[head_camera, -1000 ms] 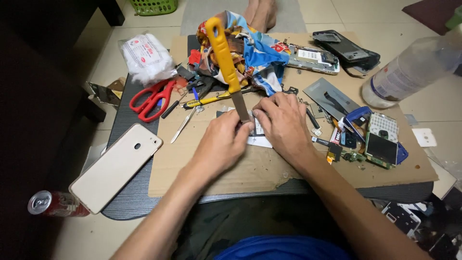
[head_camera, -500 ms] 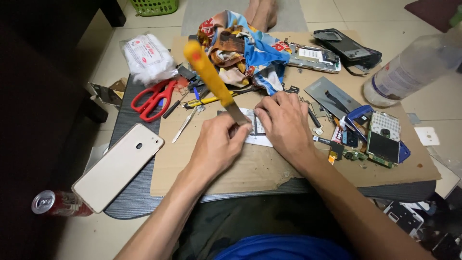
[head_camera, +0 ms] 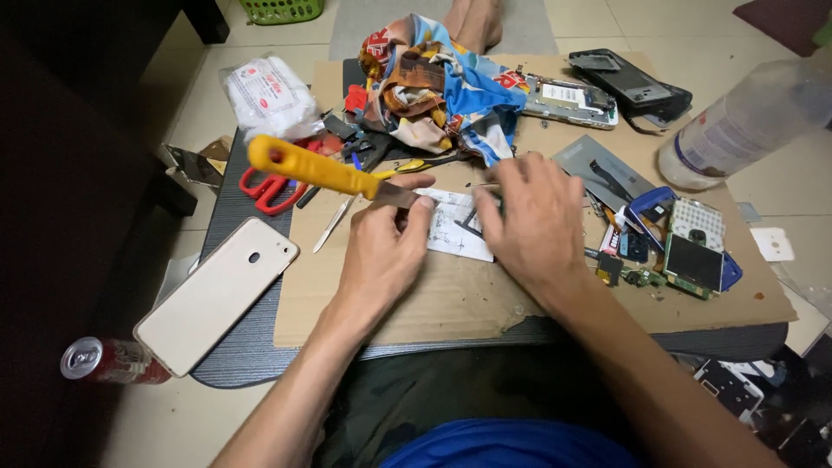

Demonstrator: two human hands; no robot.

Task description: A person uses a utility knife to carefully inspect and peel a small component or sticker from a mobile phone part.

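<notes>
My left hand [head_camera: 382,252] grips the metal blade of a yellow-handled knife [head_camera: 312,169]; its handle points up and to the left. Under the blade tip lies a small white paper slip [head_camera: 455,227] with a dark little part on it. My right hand [head_camera: 530,227] rests flat, fingers spread, pressing on the right end of that slip. Both hands work over a brown cardboard sheet [head_camera: 451,295] on a low dark table.
A gold phone back [head_camera: 217,295] lies left. Red scissors [head_camera: 273,186], a white wipes pack [head_camera: 269,94], crumpled colourful cloth [head_camera: 442,82], phone parts [head_camera: 693,251], a dark phone frame [head_camera: 628,82], a plastic bottle [head_camera: 745,121] and a drink can [head_camera: 108,360] surround the cardboard.
The knife has swung from nearly upright to lying low toward the left. My left hand has shifted with it; my right hand has stayed on the slip.
</notes>
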